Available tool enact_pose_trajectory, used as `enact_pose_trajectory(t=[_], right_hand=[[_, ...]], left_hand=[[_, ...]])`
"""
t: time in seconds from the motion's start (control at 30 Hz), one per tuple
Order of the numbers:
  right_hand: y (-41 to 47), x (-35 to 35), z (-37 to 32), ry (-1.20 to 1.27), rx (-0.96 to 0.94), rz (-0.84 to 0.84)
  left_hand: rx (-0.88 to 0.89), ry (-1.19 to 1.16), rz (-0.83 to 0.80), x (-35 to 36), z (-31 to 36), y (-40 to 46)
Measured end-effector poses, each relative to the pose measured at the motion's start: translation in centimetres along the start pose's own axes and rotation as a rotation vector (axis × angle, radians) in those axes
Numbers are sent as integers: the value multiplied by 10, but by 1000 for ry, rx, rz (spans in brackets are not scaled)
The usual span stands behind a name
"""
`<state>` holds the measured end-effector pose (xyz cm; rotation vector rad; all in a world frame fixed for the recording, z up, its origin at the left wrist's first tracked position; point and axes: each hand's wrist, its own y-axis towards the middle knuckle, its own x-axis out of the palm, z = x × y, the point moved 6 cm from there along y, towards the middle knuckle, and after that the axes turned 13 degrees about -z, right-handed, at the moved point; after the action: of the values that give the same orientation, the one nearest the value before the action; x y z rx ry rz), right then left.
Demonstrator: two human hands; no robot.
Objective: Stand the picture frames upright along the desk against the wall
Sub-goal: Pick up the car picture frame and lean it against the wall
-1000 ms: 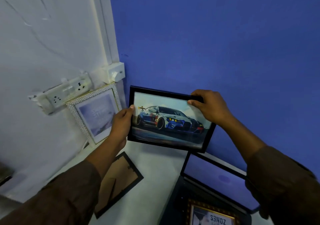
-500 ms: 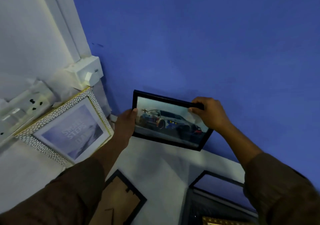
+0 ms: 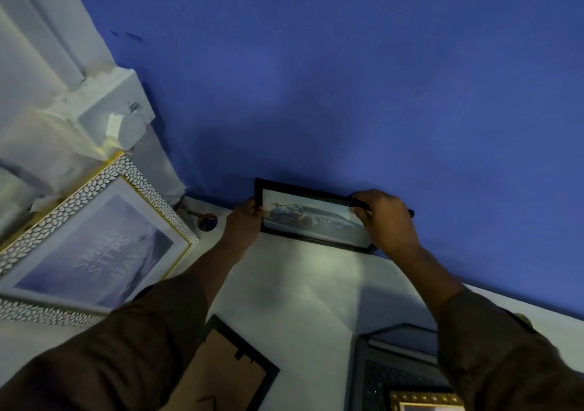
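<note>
A black frame with a racing-car picture (image 3: 311, 217) stands at the back of the white desk (image 3: 303, 287), its top close to the blue wall (image 3: 347, 78). My left hand (image 3: 243, 221) grips its left edge. My right hand (image 3: 385, 221) holds its upper right corner and covers that side. A pebbled white-and-gold frame (image 3: 91, 240) leans upright against the white wall on the left. A black frame lying face down (image 3: 227, 366) shows its brown backing at the desk's front. A gold-edged frame (image 3: 426, 402) peeks in at the bottom right.
A white switch box (image 3: 117, 116) juts from the corner above the pebbled frame. A round cable hole (image 3: 207, 222) sits in the desk beside my left hand. A dark laptop (image 3: 401, 366) with its lid open occupies the lower right.
Both hands have carried the car frame down and back until it meets the desk by the blue wall. My view has moved closer and tilted.
</note>
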<state>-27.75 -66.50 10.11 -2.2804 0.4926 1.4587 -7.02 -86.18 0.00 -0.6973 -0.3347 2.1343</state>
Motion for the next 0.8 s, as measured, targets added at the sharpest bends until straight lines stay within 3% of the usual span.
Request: enact_pose_trajectory(t=[0.5,0.7,0.8], right_hand=[[3,-1,9,-59,31,-58],[-8,1,-3,-462,25,75],[-17,0,-2,-537,35,141]], left_hand=[[77,-25,75,-3,0,4],[77,-46,33,5,0,5],[79,-26,25,7,0,6]])
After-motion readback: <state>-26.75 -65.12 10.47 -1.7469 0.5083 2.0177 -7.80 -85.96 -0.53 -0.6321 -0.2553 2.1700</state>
